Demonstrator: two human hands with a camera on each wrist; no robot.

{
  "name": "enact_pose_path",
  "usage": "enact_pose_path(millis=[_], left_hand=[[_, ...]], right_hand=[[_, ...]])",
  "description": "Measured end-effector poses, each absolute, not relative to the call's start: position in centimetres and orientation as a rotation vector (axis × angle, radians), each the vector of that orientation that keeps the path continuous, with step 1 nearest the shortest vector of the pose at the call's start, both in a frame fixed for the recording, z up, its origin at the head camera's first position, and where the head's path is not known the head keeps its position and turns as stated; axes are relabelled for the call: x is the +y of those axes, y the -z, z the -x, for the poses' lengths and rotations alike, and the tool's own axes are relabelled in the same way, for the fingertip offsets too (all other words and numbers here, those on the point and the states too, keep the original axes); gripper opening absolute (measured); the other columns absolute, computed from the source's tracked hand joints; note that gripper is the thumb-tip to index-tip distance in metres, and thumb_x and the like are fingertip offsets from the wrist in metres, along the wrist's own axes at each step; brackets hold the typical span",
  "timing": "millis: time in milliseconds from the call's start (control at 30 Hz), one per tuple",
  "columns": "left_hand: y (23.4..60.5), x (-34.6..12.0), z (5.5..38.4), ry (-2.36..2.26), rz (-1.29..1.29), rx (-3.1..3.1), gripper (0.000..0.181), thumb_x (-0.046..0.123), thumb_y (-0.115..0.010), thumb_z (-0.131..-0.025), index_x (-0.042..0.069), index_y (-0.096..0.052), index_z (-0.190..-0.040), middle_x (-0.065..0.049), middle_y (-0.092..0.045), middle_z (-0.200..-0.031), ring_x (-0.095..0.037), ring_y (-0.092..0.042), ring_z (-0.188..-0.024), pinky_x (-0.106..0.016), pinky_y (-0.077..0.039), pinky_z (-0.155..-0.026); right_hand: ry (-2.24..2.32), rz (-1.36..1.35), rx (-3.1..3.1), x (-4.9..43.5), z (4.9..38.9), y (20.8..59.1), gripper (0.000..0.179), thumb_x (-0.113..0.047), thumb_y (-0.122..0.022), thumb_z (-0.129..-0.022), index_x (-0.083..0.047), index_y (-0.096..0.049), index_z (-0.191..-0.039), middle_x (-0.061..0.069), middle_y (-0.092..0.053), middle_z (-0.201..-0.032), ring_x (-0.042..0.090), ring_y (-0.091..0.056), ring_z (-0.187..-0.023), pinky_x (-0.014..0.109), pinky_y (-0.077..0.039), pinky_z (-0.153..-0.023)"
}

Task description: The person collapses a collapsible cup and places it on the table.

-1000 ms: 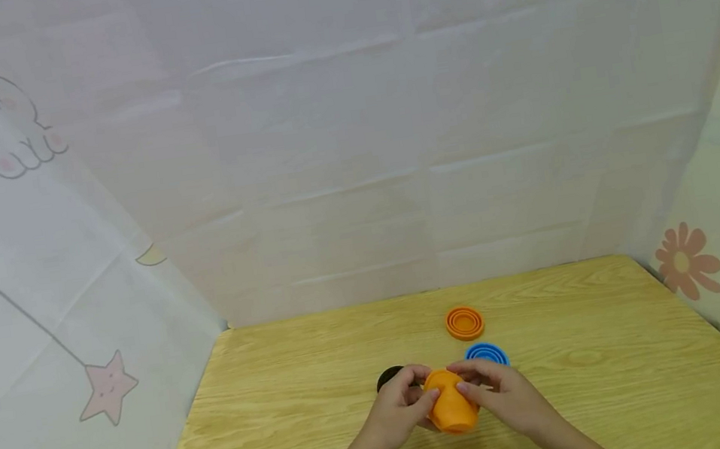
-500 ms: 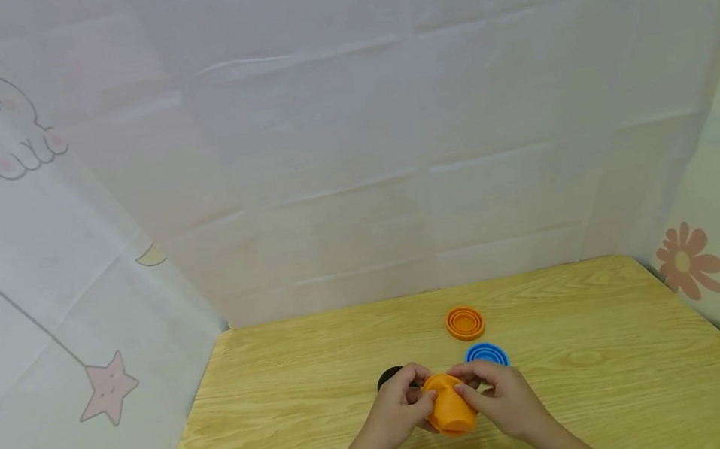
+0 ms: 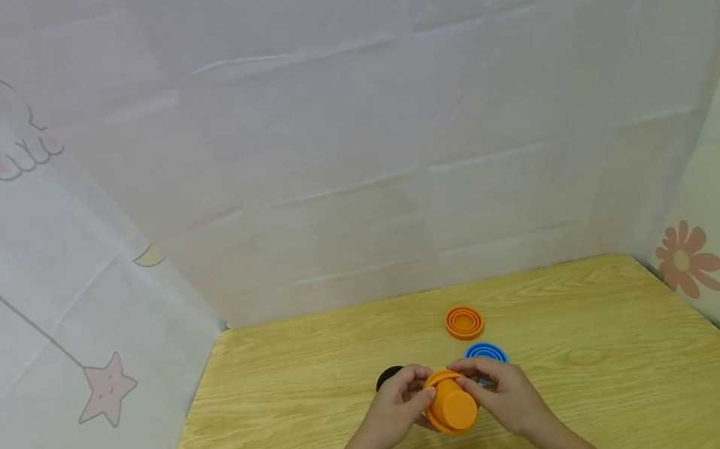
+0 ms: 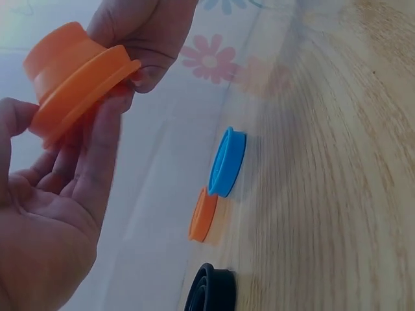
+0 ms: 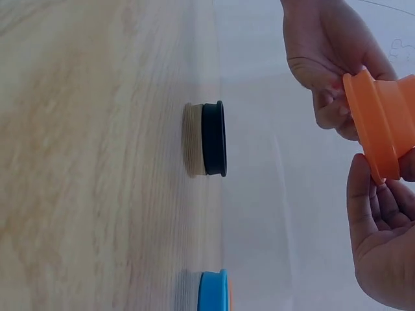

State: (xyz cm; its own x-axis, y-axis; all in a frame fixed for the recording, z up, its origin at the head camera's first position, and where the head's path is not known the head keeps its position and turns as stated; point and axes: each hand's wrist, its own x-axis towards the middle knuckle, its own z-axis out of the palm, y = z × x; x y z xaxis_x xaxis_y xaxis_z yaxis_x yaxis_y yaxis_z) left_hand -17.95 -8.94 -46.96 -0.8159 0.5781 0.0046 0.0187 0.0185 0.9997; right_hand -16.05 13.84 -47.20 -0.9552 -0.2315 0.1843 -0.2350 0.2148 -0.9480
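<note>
An orange collapsible cup is held above the table between both hands, its base turned toward the head camera and its wall partly folded down into the rim. My left hand grips the rim from the left, thumb on the outer wall, as the left wrist view also shows for the cup. From the other side my right hand pinches the rim between thumb and fingers. In the right wrist view the cup shows its stepped wall and flared rim.
On the wooden table lie a flattened orange cup, a flattened blue cup just beyond my right hand, and a black one partly hidden behind my left hand. Printed cloth walls stand around the table's far and side edges.
The cup's tall wall has folded shorter in my hands, and its base has tipped up toward the head camera. Both hands stay in nearly the same place; the cups on the table have not moved.
</note>
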Motion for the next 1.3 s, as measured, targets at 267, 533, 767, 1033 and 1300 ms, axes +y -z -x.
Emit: enact_pose_path(millis=[267, 533, 767, 1033, 1300], left_hand=[[46.8, -9.3, 18.1, -1.831, -0.652, 1.734, 0.040, 0.021, -0.062, -0.103, -0.001, -0.054, -0.134, -0.010, -0.069, -0.116, -0.017, -0.070, -0.097, -0.035, -0.061, -0.081], [46.6, -9.3, 17.8, -1.810, -0.647, 1.793, 0.034, 0.020, -0.066, -0.100, -0.001, -0.059, -0.126, -0.008, -0.068, -0.112, -0.018, -0.069, -0.096, -0.035, -0.062, -0.080], [47.0, -9.1, 17.8, -1.774, -0.649, 1.928, 0.027, 0.020, -0.069, -0.097, 0.002, -0.065, -0.118, -0.004, -0.068, -0.107, -0.012, -0.065, -0.090, -0.025, -0.058, -0.076], [47.5, -8.7, 17.9, -1.761, -0.649, 2.050, 0.021, 0.017, -0.069, -0.095, 0.004, -0.067, -0.111, -0.002, -0.070, -0.100, -0.009, -0.064, -0.083, -0.020, -0.056, -0.071], [47.9, -8.5, 18.2, -1.757, -0.651, 2.145, 0.019, 0.014, -0.068, -0.093, 0.007, -0.068, -0.110, -0.001, -0.072, -0.095, -0.007, -0.064, -0.078, -0.020, -0.056, -0.067]], right_hand=[[-2.038, -0.554, -2.438, 14.3, 16.2, 47.5, 0.033, -0.023, -0.060, -0.104, -0.001, -0.064, -0.128, 0.015, -0.067, -0.118, 0.010, -0.067, -0.100, 0.025, -0.059, -0.082], [-2.551, -0.854, -2.308, 15.9, 16.7, 47.7, 0.040, -0.011, -0.050, -0.108, 0.007, -0.046, -0.143, 0.019, -0.058, -0.132, 0.019, -0.065, -0.111, 0.033, -0.057, -0.094], [-2.356, -0.848, -2.466, 15.7, 16.8, 47.3, 0.043, -0.019, -0.059, -0.104, 0.003, -0.052, -0.140, 0.022, -0.058, -0.132, 0.021, -0.065, -0.109, 0.029, -0.058, -0.089], [-1.958, -0.797, -2.546, 14.6, 16.6, 47.2, 0.029, -0.020, -0.063, -0.102, -0.006, -0.062, -0.127, 0.010, -0.066, -0.114, 0.013, -0.064, -0.099, 0.027, -0.058, -0.082], [-1.722, -0.778, -2.457, 13.9, 16.4, 47.8, 0.022, -0.019, -0.062, -0.102, -0.009, -0.066, -0.121, 0.004, -0.069, -0.106, 0.009, -0.065, -0.088, 0.027, -0.060, -0.070]])
